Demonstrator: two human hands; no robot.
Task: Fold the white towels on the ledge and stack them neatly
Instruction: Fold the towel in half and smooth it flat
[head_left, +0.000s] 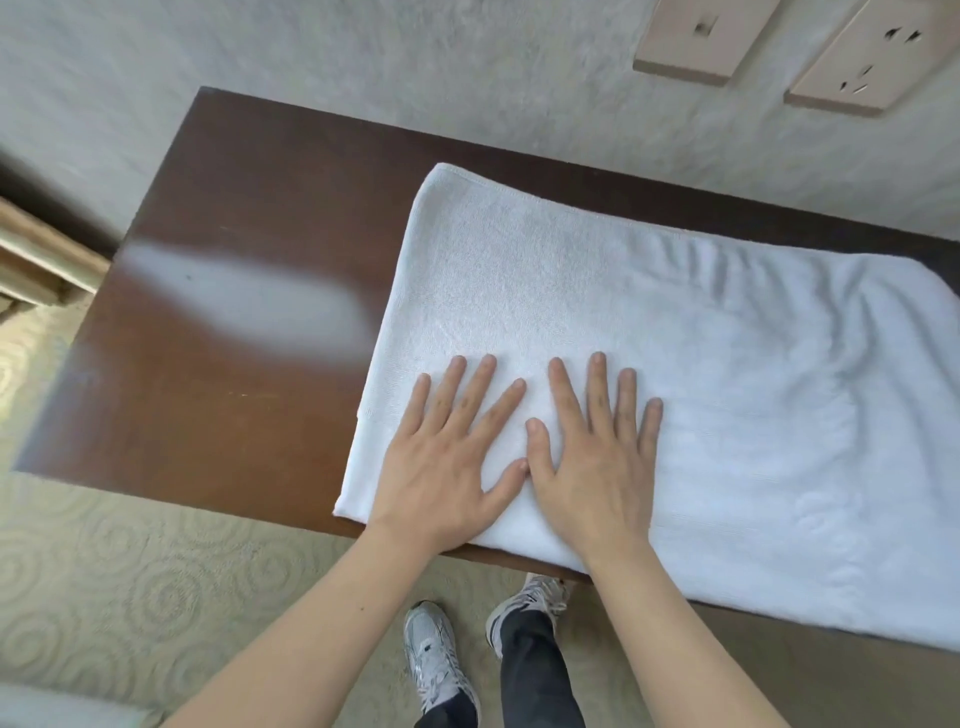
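Observation:
A white towel (675, 353) lies spread flat on the dark brown wooden ledge (234, 312), covering its right half and running out of view at the right. Soft wrinkles show near its far right part. My left hand (447, 457) and my right hand (592, 457) lie side by side, palms down with straight spread fingers, pressing on the towel's near left part. Their thumbs touch. Neither hand holds anything.
The ledge stands against a pale textured wall with two beige socket plates (857, 57) at the upper right. Bare wood shows on the ledge's left half. Patterned carpet (130, 597) and my feet in grey sneakers (436, 654) lie below the ledge's front edge.

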